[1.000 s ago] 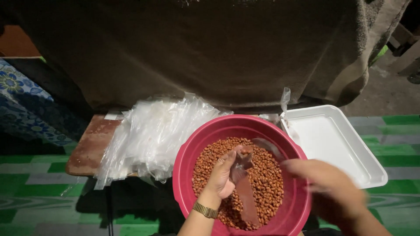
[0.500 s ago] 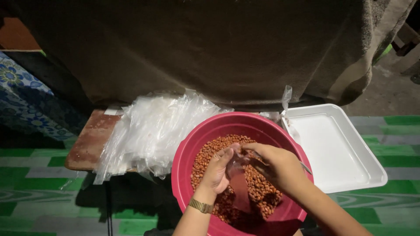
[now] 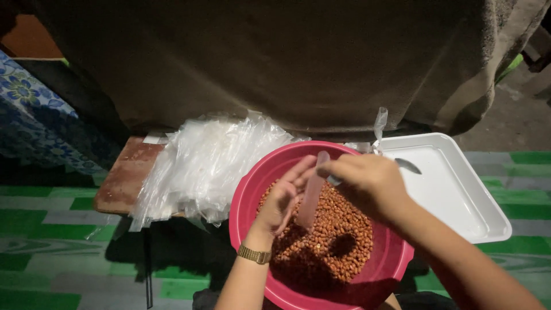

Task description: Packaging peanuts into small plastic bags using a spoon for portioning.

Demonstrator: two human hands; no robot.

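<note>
Clear plastic, a narrow bag [image 3: 311,192] part-filled with peanuts, was pinched at its top between both hands over the pink basin [image 3: 251,195]. The left hand [image 3: 282,198] came up from below, wrist bent back with a gold watch [image 3: 254,254] on it, fingers stretched upward along the bag's side and lying against it. The right hand [image 3: 367,185] reached in from the right, knuckles up, fingers curled shut on the bag's mouth and on a metal spoon [image 3: 405,165] whose bowl stuck out behind the hand, over the white tray [image 3: 459,195]. The bag hung nearly upright, tilted a little, its bottom end down at the heap of red-brown peanuts [image 3: 333,241] filling the basin. Just left of the basin a loose pile of empty clear bags [image 3: 201,166] lay across a worn wooden board [image 3: 123,178]. The tray sat touching the basin's right rim. Behind everything hung a dark brown cloth [image 3: 287,63], and green patterned flooring [image 3: 51,252] spread below.
</note>
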